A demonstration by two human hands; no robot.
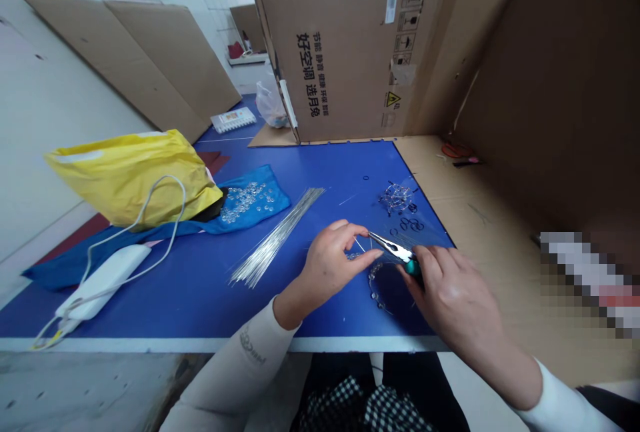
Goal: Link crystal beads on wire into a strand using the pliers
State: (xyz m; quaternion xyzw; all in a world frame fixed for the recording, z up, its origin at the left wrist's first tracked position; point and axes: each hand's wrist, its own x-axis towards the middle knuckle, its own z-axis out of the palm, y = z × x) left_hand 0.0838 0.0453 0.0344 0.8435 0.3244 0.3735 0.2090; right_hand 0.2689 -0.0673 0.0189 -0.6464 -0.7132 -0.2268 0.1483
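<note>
My right hand (pixel 453 295) grips green-handled pliers (pixel 393 247), whose metal jaws point left and meet a thin wire by my left fingertips. My left hand (pixel 333 259) has its fingers curled round a bent piece of thin wire (pixel 359 244), thumb and index finger reaching toward the plier tips. Below the pliers, a ring of clear and dark beads (pixel 375 289) lies on the blue table. Behind them sit a tangled pile of beaded wire (pixel 397 199) and several small black rings (pixel 411 224). A bundle of straight silver wires (pixel 280 239) lies left of my left hand.
Clear beads (pixel 247 200) rest on a blue cloth (pixel 275 185) at the left, beside a yellow bag (pixel 135 175). A white power strip (pixel 107 279) with its cord lies nearer. Large cardboard (pixel 350 52) stands behind the blue table (pixel 320 165); a white case (pixel 233 119) sits farther back.
</note>
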